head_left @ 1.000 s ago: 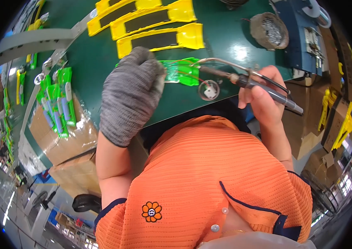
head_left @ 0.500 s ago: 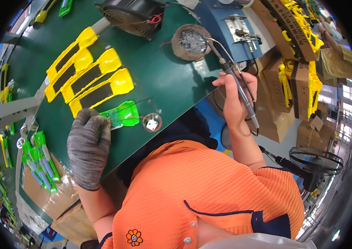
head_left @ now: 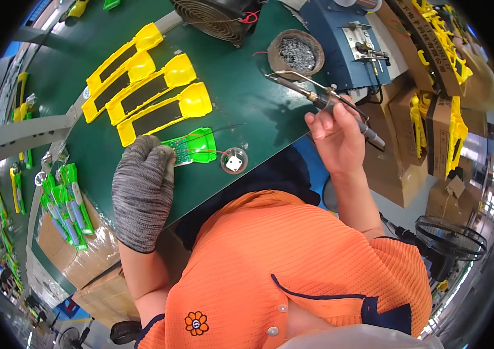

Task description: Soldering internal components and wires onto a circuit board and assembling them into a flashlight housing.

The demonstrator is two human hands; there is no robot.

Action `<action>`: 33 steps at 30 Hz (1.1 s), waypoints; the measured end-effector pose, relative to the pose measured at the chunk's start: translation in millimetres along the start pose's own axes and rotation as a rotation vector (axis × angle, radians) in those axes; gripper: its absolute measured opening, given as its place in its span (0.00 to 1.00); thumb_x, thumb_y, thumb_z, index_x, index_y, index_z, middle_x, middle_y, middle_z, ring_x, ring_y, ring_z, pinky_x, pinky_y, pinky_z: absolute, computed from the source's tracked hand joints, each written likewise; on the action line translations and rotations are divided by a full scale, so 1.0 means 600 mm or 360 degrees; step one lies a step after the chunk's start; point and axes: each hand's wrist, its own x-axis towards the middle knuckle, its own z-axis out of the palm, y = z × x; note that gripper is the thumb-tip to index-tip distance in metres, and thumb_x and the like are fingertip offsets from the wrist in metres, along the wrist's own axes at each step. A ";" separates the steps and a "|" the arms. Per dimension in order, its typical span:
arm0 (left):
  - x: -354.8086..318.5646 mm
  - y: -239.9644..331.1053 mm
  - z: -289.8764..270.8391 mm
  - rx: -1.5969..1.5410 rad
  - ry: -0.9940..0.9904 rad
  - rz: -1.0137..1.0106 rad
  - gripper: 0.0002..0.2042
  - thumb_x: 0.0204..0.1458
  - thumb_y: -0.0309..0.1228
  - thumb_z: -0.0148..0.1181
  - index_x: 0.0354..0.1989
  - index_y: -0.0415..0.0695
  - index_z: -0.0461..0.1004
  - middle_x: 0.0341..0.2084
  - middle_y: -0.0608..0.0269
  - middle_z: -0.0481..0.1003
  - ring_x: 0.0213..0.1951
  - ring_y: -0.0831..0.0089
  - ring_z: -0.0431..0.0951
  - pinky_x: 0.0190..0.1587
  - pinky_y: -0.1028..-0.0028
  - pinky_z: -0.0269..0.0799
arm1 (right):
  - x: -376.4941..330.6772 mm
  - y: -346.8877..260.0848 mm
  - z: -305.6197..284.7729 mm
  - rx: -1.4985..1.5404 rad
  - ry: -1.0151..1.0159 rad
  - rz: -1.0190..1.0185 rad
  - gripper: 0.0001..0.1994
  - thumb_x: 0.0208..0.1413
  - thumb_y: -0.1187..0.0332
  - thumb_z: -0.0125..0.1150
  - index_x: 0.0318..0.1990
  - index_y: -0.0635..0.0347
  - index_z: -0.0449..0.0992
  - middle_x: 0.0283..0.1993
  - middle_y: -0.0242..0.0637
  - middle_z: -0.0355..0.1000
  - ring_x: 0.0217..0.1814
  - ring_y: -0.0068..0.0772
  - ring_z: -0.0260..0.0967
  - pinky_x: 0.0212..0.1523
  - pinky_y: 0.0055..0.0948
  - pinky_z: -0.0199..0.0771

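My left hand [head_left: 143, 189], in a grey knitted glove, pinches the near-left end of a green plastic casing [head_left: 205, 145] with a circuit board [head_left: 182, 152] in it. Thin wires run from the board to a small white square part in a clear round cup [head_left: 234, 161]. In my right hand [head_left: 340, 136] is a soldering iron [head_left: 321, 100] with a thin metal tube along it. Its tip points left, just in front of a round bowl [head_left: 274, 51] of silvery scraps, apart from the board. Several yellow casings [head_left: 162, 116] with dark panels lie beyond the green one.
A black fan [head_left: 215, 17] and a blue machine [head_left: 340, 41] stand at the table's far side. On the right are cardboard boxes [head_left: 401, 168] of yellow parts and a round fan [head_left: 450, 238]. Several green casings [head_left: 66, 203] lie at left, near a metal bar [head_left: 20, 135].
The soldering iron has turned flatter in my right hand, and its tip has moved from the bowl's rim to in front of it. My left hand keeps its hold. The whole view has shifted.
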 end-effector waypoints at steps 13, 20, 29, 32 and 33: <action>-0.007 -0.005 0.011 -0.0132 0.0075 -0.0005 0.08 0.46 0.18 0.65 0.35 0.42 0.76 0.35 0.53 0.74 0.37 0.55 0.76 0.40 0.64 0.74 | 0.012 0.011 -0.023 -0.0456 0.0214 -0.0613 0.07 0.63 0.74 0.57 0.43 0.63 0.66 0.29 0.40 0.71 0.29 0.34 0.72 0.42 0.37 0.77; -0.002 -0.001 0.010 -0.0163 0.0055 -0.0024 0.08 0.46 0.18 0.64 0.35 0.40 0.76 0.34 0.54 0.73 0.37 0.57 0.76 0.41 0.65 0.74 | 0.020 0.005 -0.035 -0.0429 0.0271 -0.0613 0.06 0.64 0.73 0.56 0.44 0.63 0.67 0.28 0.39 0.71 0.29 0.33 0.72 0.49 0.40 0.75; -0.005 -0.001 0.017 -0.0164 0.0096 -0.0032 0.09 0.46 0.17 0.65 0.35 0.40 0.76 0.34 0.53 0.74 0.37 0.57 0.76 0.41 0.65 0.74 | 0.025 0.004 -0.046 -0.0305 0.0229 -0.0559 0.06 0.64 0.72 0.57 0.44 0.61 0.68 0.28 0.38 0.71 0.29 0.33 0.72 0.50 0.39 0.74; -0.002 -0.001 0.014 -0.0179 0.0093 -0.0030 0.09 0.46 0.17 0.66 0.35 0.40 0.76 0.34 0.53 0.73 0.37 0.57 0.76 0.41 0.65 0.74 | 0.025 0.003 -0.047 -0.0247 0.0222 -0.0557 0.06 0.63 0.72 0.56 0.43 0.61 0.68 0.28 0.39 0.70 0.28 0.33 0.72 0.50 0.39 0.74; -0.002 0.000 0.014 -0.0189 0.0086 -0.0028 0.09 0.46 0.17 0.66 0.35 0.40 0.76 0.34 0.53 0.73 0.37 0.57 0.76 0.41 0.65 0.74 | 0.025 0.003 -0.047 -0.0249 0.0222 -0.0558 0.06 0.63 0.72 0.56 0.43 0.61 0.68 0.28 0.39 0.70 0.28 0.33 0.72 0.50 0.39 0.74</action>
